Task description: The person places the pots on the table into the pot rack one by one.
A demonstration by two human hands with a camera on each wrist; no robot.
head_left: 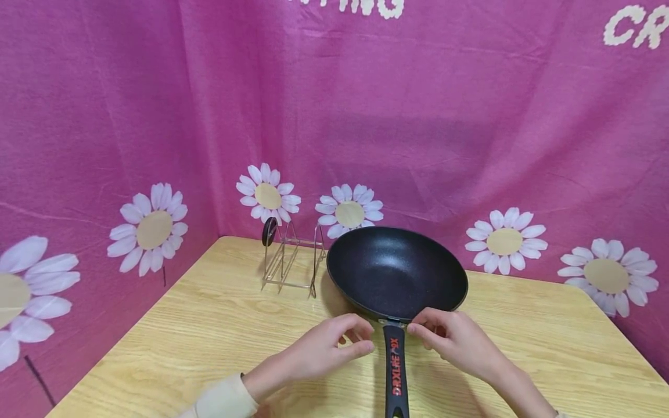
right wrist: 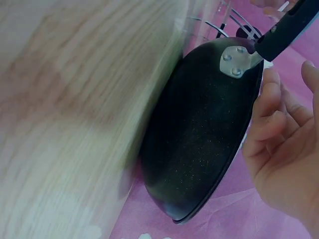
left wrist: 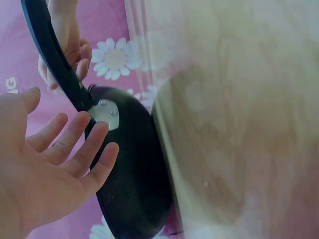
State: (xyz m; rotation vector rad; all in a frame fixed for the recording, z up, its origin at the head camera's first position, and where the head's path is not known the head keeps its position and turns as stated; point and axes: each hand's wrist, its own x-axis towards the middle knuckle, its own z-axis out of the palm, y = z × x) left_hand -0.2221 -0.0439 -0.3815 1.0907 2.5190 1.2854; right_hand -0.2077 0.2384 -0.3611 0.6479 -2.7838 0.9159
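Observation:
A black frying pan (head_left: 392, 276) sits on the wooden table, its inside facing up and its black handle (head_left: 395, 363) with red lettering pointing toward me. Left of the handle is my left hand (head_left: 334, 345), thumb and fingers apart with nothing between them. In the left wrist view its fingers (left wrist: 75, 144) spread in front of the pan's handle joint. My right hand (head_left: 457, 339) is at the pan's near rim, just right of that joint. Its fingers (right wrist: 271, 107) bend loosely beside the rim, the thumb held away; whether they touch the pan I cannot tell.
A metal wire rack (head_left: 287, 284) stands left of the pan, with a dark round piece (head_left: 269, 231) at its upper left. The wooden table (head_left: 209, 331) ends at a pink cloth backdrop (head_left: 418, 145) printed with white flowers.

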